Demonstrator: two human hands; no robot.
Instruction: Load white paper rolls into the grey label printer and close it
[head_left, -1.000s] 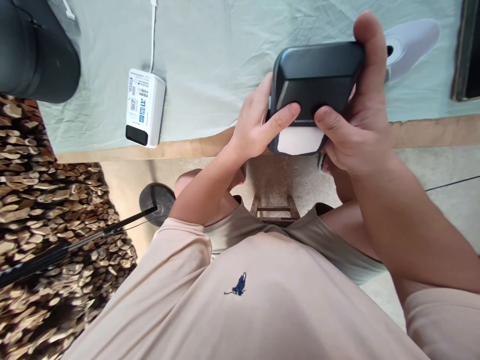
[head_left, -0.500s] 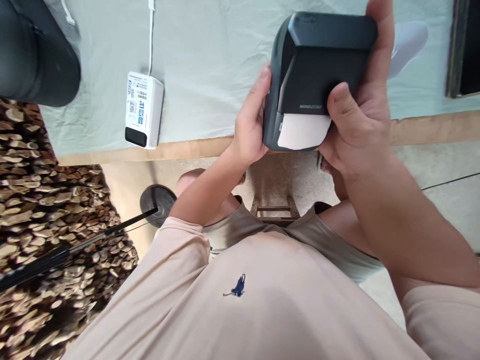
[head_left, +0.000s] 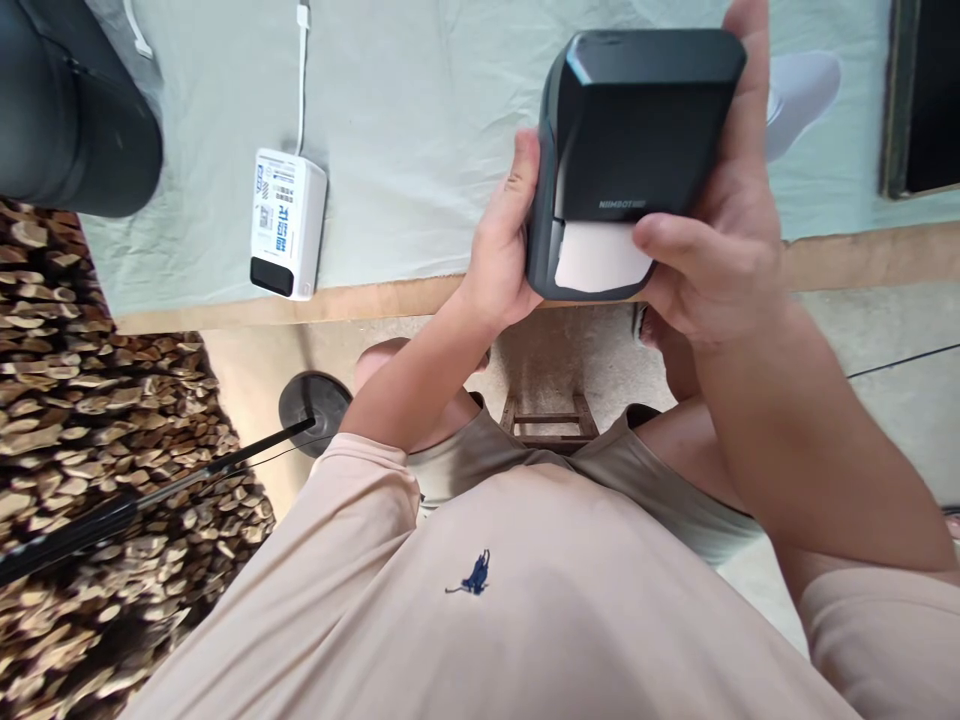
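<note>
Both hands hold up a dark label printer (head_left: 645, 140) marked NIIMBOT, near the table's front edge. A white label strip (head_left: 600, 255) sticks out of its near end. My left hand (head_left: 501, 235) grips the printer's left side, thumb along the edge and the other fingers hidden underneath. Around the right side wraps my right hand (head_left: 724, 240). Its thumb tip lies at the right corner of the white label, just below the brand name, and its remaining fingers are partly hidden behind the printer.
On the pale green tablecloth (head_left: 405, 130) lies a white power bank (head_left: 289, 225) with a white cable (head_left: 302, 80). A dark cylindrical bag (head_left: 75, 110) stands at left, a white rounded object (head_left: 806, 95) and a dark-framed panel (head_left: 926, 100) at right. A black stand (head_left: 315, 412) is below left.
My right thumb has slid down from the printer's dark cover onto the corner of the white label. The printer has tilted and shifted slightly left; the left hand still holds its side.
</note>
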